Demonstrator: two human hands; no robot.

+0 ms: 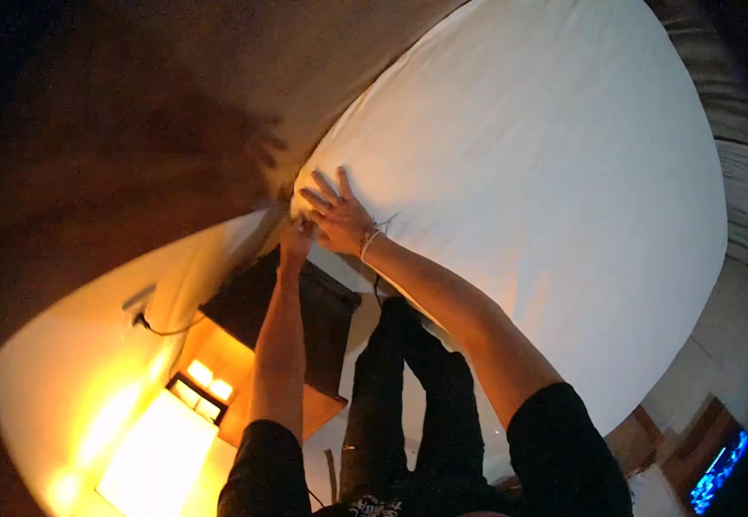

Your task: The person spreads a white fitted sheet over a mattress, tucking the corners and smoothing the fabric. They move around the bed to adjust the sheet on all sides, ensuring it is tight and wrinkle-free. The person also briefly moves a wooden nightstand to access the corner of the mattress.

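A white sheet covers the mattress of a bed, stretched mostly smooth with faint creases. My right hand lies on the sheet by the corner next to the headboard, fingers spread and pressed flat. It wears a thin bracelet at the wrist. Close beside it, my left hand is at the mattress corner, slightly blurred, its fingers curled in. What those fingers hold is hidden between the corner and the headboard.
A dark-topped bedside table stands below my left forearm. At lower left a lit lamp glows near a wall socket with a plugged-in cord. A lit blue screen shows at lower right. My legs stand against the bedside.
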